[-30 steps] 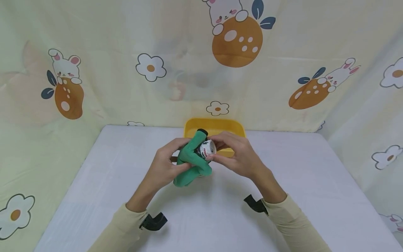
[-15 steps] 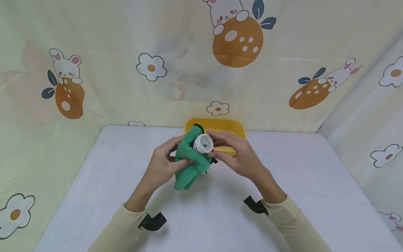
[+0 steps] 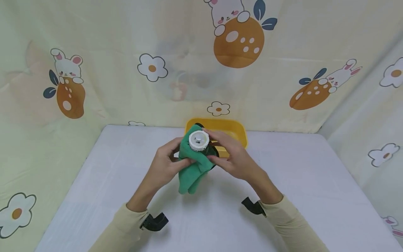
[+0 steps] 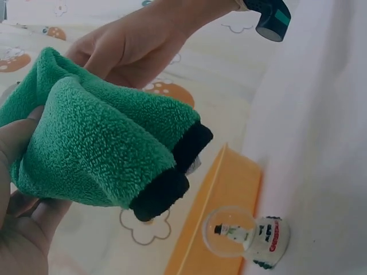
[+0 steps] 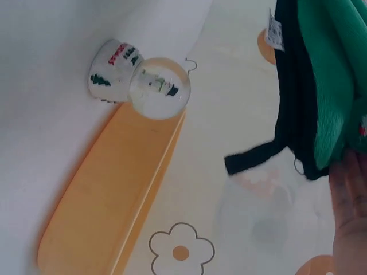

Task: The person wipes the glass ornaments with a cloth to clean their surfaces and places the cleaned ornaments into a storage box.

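Note:
A green towel (image 3: 190,175) with black trim is bunched around a snow globe (image 3: 199,140), whose round white base faces up toward the head camera. The left hand (image 3: 165,164) grips the towel from the left, thumb on its front. From the right, the right hand (image 3: 231,154) holds the snow globe and the towel's edge between thumb and fingers. Most of the globe's glass is hidden by towel and fingers. Below the hands, a second snow globe (image 4: 266,240) with a snowman inside stands upright on the table; in the right wrist view its glass dome (image 5: 159,89) shows.
A yellow tray (image 3: 240,131) stands at the table's back edge, behind the hands. The white tabletop (image 3: 283,164) spreads to both sides. A patterned cloth curtain (image 3: 176,35) hangs at the back and sides.
The held snow globe has turned so its white base, side-on earlier, now faces up, and it has shifted slightly left. The towel's lower end hangs lower; the right fingers have shifted around the globe.

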{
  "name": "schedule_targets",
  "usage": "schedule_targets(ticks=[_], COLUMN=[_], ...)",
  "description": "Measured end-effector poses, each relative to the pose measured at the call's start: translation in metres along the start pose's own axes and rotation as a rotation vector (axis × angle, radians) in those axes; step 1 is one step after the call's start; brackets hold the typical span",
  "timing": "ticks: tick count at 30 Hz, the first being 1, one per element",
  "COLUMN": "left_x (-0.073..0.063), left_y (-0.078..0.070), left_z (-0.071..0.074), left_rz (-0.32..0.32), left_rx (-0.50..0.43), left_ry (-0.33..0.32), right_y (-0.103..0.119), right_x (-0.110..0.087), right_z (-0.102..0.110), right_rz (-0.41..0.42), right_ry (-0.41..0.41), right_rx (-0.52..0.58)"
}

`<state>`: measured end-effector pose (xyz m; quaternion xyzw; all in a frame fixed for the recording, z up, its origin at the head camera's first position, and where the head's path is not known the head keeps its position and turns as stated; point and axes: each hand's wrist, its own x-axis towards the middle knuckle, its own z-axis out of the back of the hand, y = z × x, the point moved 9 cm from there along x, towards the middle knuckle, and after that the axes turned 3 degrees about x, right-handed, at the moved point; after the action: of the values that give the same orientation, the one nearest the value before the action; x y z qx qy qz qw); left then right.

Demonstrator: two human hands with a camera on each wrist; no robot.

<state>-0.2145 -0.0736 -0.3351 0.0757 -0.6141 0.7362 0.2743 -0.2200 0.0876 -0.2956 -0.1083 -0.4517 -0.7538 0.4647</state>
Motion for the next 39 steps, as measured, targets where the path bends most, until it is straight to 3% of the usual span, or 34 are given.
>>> schedule_targets(ticks=[10, 20, 27, 39], left_x=[0.0, -0.002, -0.001, 0.0], left_y=[0.006, 0.004, 0.005, 0.005], left_z=[-0.002, 0.016, 0.019, 0.014], left_rz=[0.027, 0.017, 0.025, 0.032], left_rx=[-0.02, -0.079, -0.06, -0.036], left_ry=[0.001, -0.084, -0.13, -0.101], right_y=[0.004, 0.009, 0.018, 0.028], right_x=[0.001, 0.0, 0.0, -0.002], right_z=[0.002, 0.013, 0.017, 0.015], right_rz=[0.026, 0.083, 0.175, 0.245], right_ry=[-0.028, -0.088, -0.1, -0.048], right_rx=[-0.107, -0.046, -0.092, -0.183])
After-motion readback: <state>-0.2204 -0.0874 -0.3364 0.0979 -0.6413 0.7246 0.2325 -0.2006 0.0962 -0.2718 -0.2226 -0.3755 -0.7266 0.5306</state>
